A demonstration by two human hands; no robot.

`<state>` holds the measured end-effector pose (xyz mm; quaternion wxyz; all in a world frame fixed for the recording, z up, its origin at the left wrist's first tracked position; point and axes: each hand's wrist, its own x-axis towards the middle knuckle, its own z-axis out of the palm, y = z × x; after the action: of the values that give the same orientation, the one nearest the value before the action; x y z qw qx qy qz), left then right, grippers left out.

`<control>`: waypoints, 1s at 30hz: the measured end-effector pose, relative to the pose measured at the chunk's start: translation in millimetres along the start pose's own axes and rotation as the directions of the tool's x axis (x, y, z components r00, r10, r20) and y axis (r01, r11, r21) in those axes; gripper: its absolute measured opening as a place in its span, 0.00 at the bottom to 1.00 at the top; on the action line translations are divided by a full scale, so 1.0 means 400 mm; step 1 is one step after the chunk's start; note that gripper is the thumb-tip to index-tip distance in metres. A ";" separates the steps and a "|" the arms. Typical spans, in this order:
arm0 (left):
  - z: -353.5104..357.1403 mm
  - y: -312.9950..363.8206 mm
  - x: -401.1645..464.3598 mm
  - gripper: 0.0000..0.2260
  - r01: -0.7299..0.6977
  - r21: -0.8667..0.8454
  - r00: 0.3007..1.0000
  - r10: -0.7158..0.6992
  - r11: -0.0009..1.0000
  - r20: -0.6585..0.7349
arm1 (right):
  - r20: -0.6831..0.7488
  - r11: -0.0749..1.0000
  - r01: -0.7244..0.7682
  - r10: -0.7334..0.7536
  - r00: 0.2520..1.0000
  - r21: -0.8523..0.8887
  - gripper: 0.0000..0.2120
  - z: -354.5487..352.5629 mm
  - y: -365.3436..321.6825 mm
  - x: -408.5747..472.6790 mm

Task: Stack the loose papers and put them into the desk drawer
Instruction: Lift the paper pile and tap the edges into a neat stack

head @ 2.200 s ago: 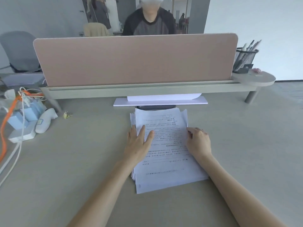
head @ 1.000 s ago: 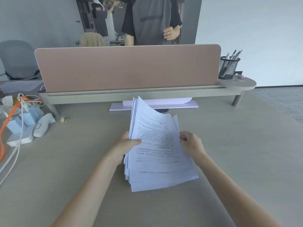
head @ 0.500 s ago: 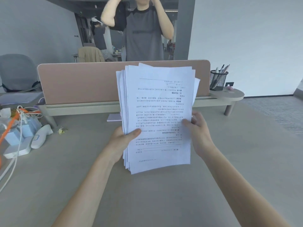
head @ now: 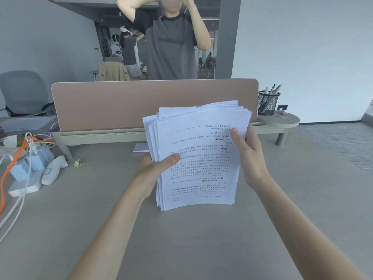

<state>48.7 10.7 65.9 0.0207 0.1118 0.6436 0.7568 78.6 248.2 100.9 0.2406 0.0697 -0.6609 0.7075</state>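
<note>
Left hand: my left hand grips the left edge of the papers, thumb across the front sheet, fingers behind.
Right hand: my right hand clamps the right edge, thumb on the printed face, higher up than the left.
Papers: one thick stack, upright between my two hands, front sheet facing me with its print upside down; top edges fanned and uneven; bottom edge down at the desk, touching or just above, I can't tell.
Sheet count: too many to count, edges blur together.
Hands: two, both on the stack, one each side.
Behind the stack: one pink divider across the desk, one white pad peeking out at its foot.
Right: one mesh pen cup with several pens on a round shelf.
Left: one yellow clip, one white handheld device, blue chargers on a power strip, one orange cable among white ones.
Far left: one grey chair.
Beyond the divider: one person standing, arms raised.
</note>
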 end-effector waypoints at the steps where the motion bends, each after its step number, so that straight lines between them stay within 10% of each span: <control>1: 0.004 0.006 0.000 0.15 -0.012 0.000 1.000 0.012 1.000 0.005 | 0.007 1.000 0.004 -0.004 1.000 -0.004 0.09 0.001 -0.006 0.002; 13: 0.026 0.010 -0.025 0.11 -0.004 -0.118 1.000 0.005 0.993 0.013 | 0.125 0.932 0.315 -0.296 0.947 -0.181 0.38 -0.030 -0.049 0.049; 17: 0.026 -0.009 -0.030 0.10 0.021 -0.123 0.999 -0.017 0.992 0.036 | 0.206 0.812 0.396 -0.339 0.918 -0.430 0.24 -0.029 -0.050 0.049; 23: 0.033 -0.023 -0.031 0.11 0.051 -0.106 0.998 -0.047 0.993 0.037 | 0.052 0.930 0.253 -0.248 0.967 -0.267 0.09 -0.018 -0.053 0.042; 30: 0.024 -0.028 -0.017 0.15 0.060 -0.129 0.998 -0.057 0.990 0.030 | 0.008 0.977 0.203 -0.203 0.979 -0.066 0.23 -0.012 -0.033 0.045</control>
<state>56.1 20.7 55.2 0.0587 0.1014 0.5956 0.7947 69.6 257.3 120.0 0.3135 0.1293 -0.6736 0.6567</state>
